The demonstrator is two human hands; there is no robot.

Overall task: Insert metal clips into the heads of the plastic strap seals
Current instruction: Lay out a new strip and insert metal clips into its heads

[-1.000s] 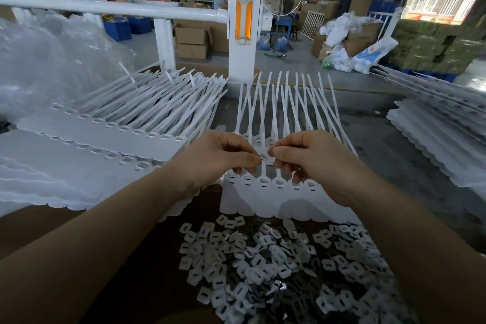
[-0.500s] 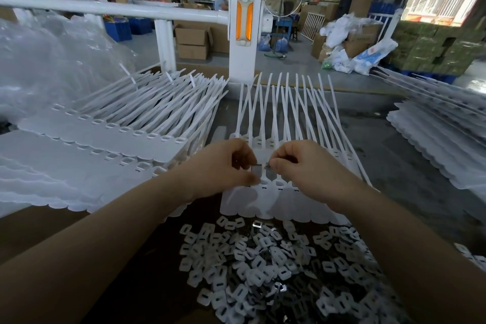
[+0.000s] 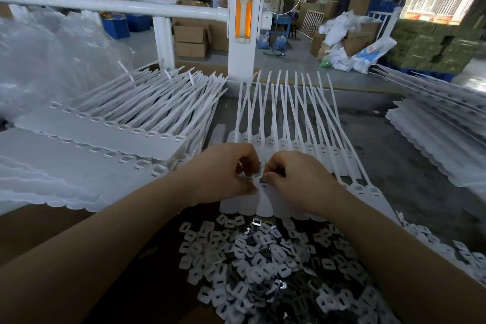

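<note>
Head view, single frame. My left hand [image 3: 223,175] and right hand [image 3: 294,179] meet knuckle to knuckle over the near row of plastic strap seals [image 3: 265,200], which lies flat on the worktop [image 3: 410,174] with the straps fanning away from me toward the white post [image 3: 246,24].

Left hand: fingers curled down, thumb and fingertips pressed onto a seal head. Whether anything is pinched underneath I cannot tell; the knuckles cover it.

Right hand: fingers curled, thumb and forefinger pinching a small dark metal clip [image 3: 263,180] at the head of one seal. Only a sliver of the clip shows between the two hands, so I cannot tell how far it sits in the slot.

Both hands hide the middle heads of the near row. A second row of seals [image 3: 297,146] lies just behind, heads visible above my knuckles, each with a short dark slot.

Nearer to me, a loose heap of metal clips [image 3: 263,263] on a brown cardboard surface [image 3: 39,229]; most look pale with a dark slot, a few shiny. The heap is cut off by the bottom edge and partly covered by my right forearm.

Left: stacked seals [image 3: 113,129] with open square heads, layers below only partly seen; crumpled clear plastic film [image 3: 44,61] behind them. Right: another stack of seals [image 3: 441,145], cut off by the frame edge.

Background workshop is blurred; boxes and bags only roughly legible
</note>
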